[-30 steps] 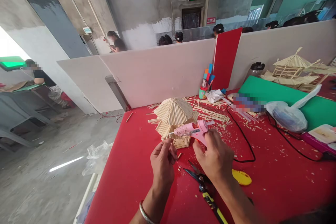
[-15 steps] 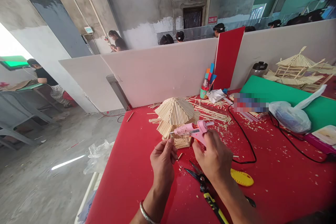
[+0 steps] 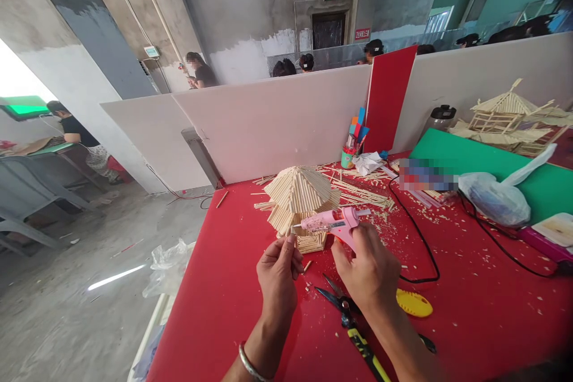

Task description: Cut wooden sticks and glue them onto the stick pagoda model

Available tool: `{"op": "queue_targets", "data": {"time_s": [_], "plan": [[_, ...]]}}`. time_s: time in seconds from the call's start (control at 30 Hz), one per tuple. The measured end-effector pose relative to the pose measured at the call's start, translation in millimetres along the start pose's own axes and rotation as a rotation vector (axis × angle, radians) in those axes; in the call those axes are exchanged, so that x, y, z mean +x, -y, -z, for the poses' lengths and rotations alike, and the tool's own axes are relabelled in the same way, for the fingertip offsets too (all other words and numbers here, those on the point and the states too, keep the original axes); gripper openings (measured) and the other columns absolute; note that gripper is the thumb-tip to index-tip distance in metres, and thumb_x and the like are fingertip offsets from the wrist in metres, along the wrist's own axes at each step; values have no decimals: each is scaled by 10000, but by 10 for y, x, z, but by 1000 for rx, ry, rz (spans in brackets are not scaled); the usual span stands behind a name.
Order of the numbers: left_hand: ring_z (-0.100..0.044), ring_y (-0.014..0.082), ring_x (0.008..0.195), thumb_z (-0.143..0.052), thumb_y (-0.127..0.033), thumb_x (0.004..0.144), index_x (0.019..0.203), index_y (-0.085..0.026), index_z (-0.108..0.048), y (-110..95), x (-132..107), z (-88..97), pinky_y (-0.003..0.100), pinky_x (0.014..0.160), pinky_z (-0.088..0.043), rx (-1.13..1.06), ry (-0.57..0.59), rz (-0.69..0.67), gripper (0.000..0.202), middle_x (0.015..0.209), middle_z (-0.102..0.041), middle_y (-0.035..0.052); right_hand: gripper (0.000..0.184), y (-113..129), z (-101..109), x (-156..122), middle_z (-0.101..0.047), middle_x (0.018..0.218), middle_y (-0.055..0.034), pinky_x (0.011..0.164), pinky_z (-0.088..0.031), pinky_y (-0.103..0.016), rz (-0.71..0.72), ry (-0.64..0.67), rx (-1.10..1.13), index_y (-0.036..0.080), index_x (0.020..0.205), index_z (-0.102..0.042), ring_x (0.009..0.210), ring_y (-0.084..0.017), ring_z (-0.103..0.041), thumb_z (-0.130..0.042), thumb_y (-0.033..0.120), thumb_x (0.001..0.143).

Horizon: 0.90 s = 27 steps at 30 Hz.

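Note:
A small hut built of wooden sticks (image 3: 299, 198) stands on the red table (image 3: 470, 310). My right hand (image 3: 369, 268) grips a pink glue gun (image 3: 329, 222), its nozzle pointing left towards the hut's lower edge. My left hand (image 3: 277, 274) is closed in a pinch just below the nozzle, on a small piece too tiny to name. A black cord (image 3: 414, 239) runs from the gun across the table.
Scissors (image 3: 340, 304) and a yellow-handled cutter (image 3: 364, 352) lie under my right forearm beside a yellow oval tool (image 3: 414, 304). Loose sticks (image 3: 362, 194), a pen cup (image 3: 347, 158), a plastic bag (image 3: 492, 200), a green mat (image 3: 470, 161) and another stick model (image 3: 505, 116) sit behind. White partitions (image 3: 277, 125) back the table.
The glue gun and my right hand have shifted slightly to the right and up. My left hand stays pinched near the nozzle.

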<state>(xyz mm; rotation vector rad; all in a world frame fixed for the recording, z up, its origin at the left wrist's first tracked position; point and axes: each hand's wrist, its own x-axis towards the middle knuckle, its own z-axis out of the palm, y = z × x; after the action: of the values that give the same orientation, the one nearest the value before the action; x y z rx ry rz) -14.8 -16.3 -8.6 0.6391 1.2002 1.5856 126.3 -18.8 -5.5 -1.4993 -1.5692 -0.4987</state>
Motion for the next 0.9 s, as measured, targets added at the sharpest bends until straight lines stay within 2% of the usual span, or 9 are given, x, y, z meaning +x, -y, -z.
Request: {"op": "queue_targets", "data": {"time_s": [0.5,0.7,0.9], "plan": [[-361,34,357,-865,-419,552,708,-127,-700,-16,-43,-47,162,360,-248,-43,-85,0,370,426,-494,-60,189,-5,-15,-20,-634,840,-54,543,-378,-272,-6,4,11,171,1004,-583,661,-164,-581,-504,298,890],[-381,35,367,-882,-399,511,740,-123,-714,-52,-61,-91,159,347,-246,-70,-92,40,396,456,-514,-54,179,-17,-10,5,-618,815,-43,540,-372,-273,13,16,10,173,990,-577,661,-162,-573,-500,304,895],[-367,32,357,-871,-444,523,684,-119,-696,-86,-75,-117,168,346,-229,-21,-145,7,403,468,-521,-46,145,-15,-11,6,-618,817,-39,533,-362,-268,6,0,7,180,938,-575,628,-147,-551,-505,299,892]]}}
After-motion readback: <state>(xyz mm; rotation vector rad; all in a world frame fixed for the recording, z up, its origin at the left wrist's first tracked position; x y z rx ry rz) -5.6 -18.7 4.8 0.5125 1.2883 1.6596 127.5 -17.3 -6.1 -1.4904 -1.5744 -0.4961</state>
